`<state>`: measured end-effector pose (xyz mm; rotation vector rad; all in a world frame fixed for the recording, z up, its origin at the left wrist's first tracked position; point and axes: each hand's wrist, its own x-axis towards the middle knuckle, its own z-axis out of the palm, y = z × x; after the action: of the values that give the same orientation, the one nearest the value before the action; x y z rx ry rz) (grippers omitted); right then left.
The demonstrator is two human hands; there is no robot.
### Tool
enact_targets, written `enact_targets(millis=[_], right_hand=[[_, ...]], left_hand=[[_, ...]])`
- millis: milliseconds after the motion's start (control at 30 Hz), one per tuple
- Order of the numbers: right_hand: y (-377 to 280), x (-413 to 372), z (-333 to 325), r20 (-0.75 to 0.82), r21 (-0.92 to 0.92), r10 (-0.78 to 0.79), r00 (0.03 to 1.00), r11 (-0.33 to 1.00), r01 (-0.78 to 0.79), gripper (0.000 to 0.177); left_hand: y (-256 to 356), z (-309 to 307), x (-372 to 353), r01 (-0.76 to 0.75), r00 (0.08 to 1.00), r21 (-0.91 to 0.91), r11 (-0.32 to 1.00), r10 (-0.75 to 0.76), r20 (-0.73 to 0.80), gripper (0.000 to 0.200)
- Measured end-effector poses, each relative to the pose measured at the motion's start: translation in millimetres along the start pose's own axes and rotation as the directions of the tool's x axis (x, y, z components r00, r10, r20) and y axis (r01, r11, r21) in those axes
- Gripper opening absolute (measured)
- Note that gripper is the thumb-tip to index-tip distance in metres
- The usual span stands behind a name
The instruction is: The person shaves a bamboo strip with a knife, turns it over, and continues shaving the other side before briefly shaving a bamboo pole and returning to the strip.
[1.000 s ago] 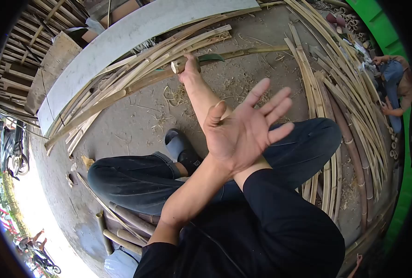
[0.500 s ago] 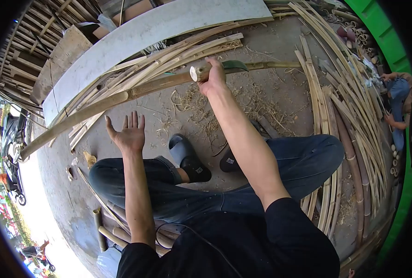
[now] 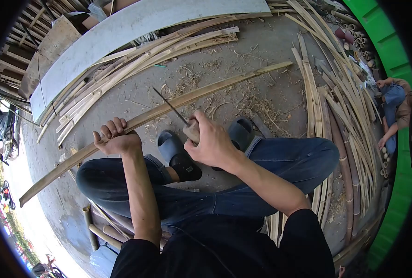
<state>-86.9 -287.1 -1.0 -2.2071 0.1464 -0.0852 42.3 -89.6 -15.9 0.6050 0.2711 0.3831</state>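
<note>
A long split bamboo strip (image 3: 187, 98) slants across in front of me, its near end low on the left and its far end up on the right. My left hand (image 3: 118, 139) is closed around the strip, knuckles up, left of its middle. Below the strip, my right hand (image 3: 213, 141) is wrapped around the thick wooden handle of a knife (image 3: 171, 107). The blade points up and left and looks thin, seen nearly edge-on. It crosses the strip in view; whether it touches cannot be told.
Bamboo shavings (image 3: 252, 102) litter the concrete floor. Split bamboo strips (image 3: 159, 55) lie beside a pale board (image 3: 141, 21), with more strips (image 3: 354, 139) piled on the right. Another person (image 3: 393, 102) sits by a green wall (image 3: 391, 185). My sandalled feet (image 3: 171, 146) are below the strip.
My left hand has gone from open, palm up, to closed around the strip. My right hand has come back toward me with the knife, whose blade now points up-left. The strip has shifted lower.
</note>
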Motion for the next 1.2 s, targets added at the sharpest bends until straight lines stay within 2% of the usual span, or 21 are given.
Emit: enact_targets(millis=[67, 100, 167, 200, 233, 267, 300, 367, 400, 433, 500, 567, 667, 733, 767, 800, 900, 1000, 1100, 1167, 1200], right_hand=[[-3.8, -10.6, 19.5, -0.081, -0.002, -0.259, 0.963, 0.966, 0.259, 0.052], [0.1, -9.6, 22.3, -0.081, 0.002, -0.255, 0.963, 0.967, 0.256, 0.052], [13.1, -7.7, 24.7, 0.04, -0.131, -0.005, 0.999, 0.991, 0.01, 0.052], [36.4, 3.3, 16.5, 0.068, -0.14, 0.099, 0.993, 0.986, -0.089, 0.044], [64.0, 14.3, 9.3, 0.015, -0.208, 0.088, 0.996, 0.975, -0.083, 0.032], [81.7, 20.3, 2.7, -0.071, -0.372, 0.024, 0.997, 0.927, -0.049, 0.024], [98.6, 26.2, 1.9, -0.053, -0.416, 0.039, 0.998, 0.907, -0.058, 0.025], [87.0, 33.9, -6.1, 0.01, -0.374, 0.111, 0.994, 0.922, -0.099, 0.024], [82.6, 36.8, -5.9, -0.014, -0.392, 0.165, 0.986, 0.907, -0.157, 0.024], [77.4, 38.1, -6.6, -0.037, -0.411, 0.218, 0.975, 0.886, -0.214, 0.024], [39.7, 31.2, 2.2, -0.07, -0.267, 0.271, 0.96, 0.922, -0.28, 0.026], [25.8, 22.8, 30.0, 0.014, -0.222, 0.114, 0.993, 0.969, -0.108, 0.025], [37.8, 35.3, 21.4, -0.039, -0.319, 0.123, 0.992, 0.939, -0.129, 0.023], [83.3, 54.4, -5.4, -0.148, -0.236, 0.333, 0.931, 0.903, -0.36, 0.019], [101.0, 60.4, -20.0, -0.185, -0.331, 0.363, 0.913, 0.852, -0.406, 0.02], [99.4, 67.9, -32.8, -0.202, -0.373, 0.362, 0.91, 0.831, -0.413, 0.019], [70.3, 64.6, -36.6, -0.11, -0.384, 0.387, 0.915, 0.833, -0.398, 0.02], [2.9, 31.1, 20.2, 0.071, -0.187, 0.012, 0.997, 0.982, 0.002, 0.029], [10.1, 30.9, 46.1, 0.032, -0.235, -0.025, 0.999, 0.971, 0.032, 0.028], [59.1, 58.7, 20.4, -0.122, -0.209, 0.262, 0.957, 0.936, -0.283, 0.025], [103.8, 72.4, 0.2, -0.21, -0.185, 0.39, 0.896, 0.884, -0.429, 0.029]], left_hand=[[-10.6, -2.9, -5.2, 0.04, 0.998, -0.037, 0.999, -0.038, 0.042, 0.045], [-13.6, -0.1, -10.2, 0.076, 0.994, -0.078, 0.994, -0.07, 0.082, 0.046], [-10.9, 5.8, -19.5, 0.06, 0.997, -0.065, 0.996, -0.057, 0.05, 0.046], [-8.0, 3.3, -19.3, 0.076, 0.99, -0.053, 0.996, -0.069, 0.126, 0.047], [-5.2, 2.0, -18.9, 0.089, 0.976, -0.04, 0.995, -0.08, 0.201, 0.047], [-8.6, -1.2, -20.1, 0.125, 0.98, -0.029, 0.992, -0.119, 0.157, 0.046], [-18.1, -4.8, -20.2, 0.112, 0.982, -0.035, 0.993, -0.105, 0.155, 0.046], [-36.9, -9.2, -19.0, 0.175, 0.983, -0.052, 0.983, -0.177, -0.037, 0.044], [-40.0, -6.5, -18.3, 0.169, 0.984, -0.048, 0.984, -0.171, -0.041, 0.044], [-43.3, -4.0, -18.1, 0.136, 0.99, -0.05, 0.989, -0.138, -0.027, 0.044], [-45.3, -1.4, -22.5, 0.102, 0.995, -0.054, 0.993, -0.103, -0.009, 0.044], [-41.1, -1.1, -27.2, 0.052, 0.989, -0.042, 0.998, -0.046, 0.142, 0.043], [-24.8, -6.5, -23.2, 0.057, 0.978, -0.046, 0.997, -0.047, 0.202, 0.042], [-16.1, -11.9, -22.8, 0.045, 0.971, -0.046, 0.998, -0.033, 0.236, 0.042], [-14.0, -12.7, -22.6, 0.036, 0.963, -0.052, 0.998, -0.021, 0.269, 0.041], [-15.1, -8.6, -28.2, 0.018, 0.976, -0.048, 0.999, -0.007, 0.218, 0.041], [-19.3, -8.1, -27.3, 0.031, 0.979, -0.064, 0.997, -0.017, 0.201, 0.04], [-16.6, 7.8, -36.1, 0.053, 0.986, -0.078, 0.996, -0.04, 0.159, 0.039], [-2.3, 1.4, -22.5, 0.065, 0.993, -0.115, 0.991, -0.053, 0.107, 0.039], [14.3, -8.6, -16.9, 0.032, 0.994, -0.087, 0.996, -0.023, 0.11, 0.039], [22.1, -15.4, -13.1, 0.008, 0.992, -0.076, 0.997, 0.001, 0.125, 0.039]])
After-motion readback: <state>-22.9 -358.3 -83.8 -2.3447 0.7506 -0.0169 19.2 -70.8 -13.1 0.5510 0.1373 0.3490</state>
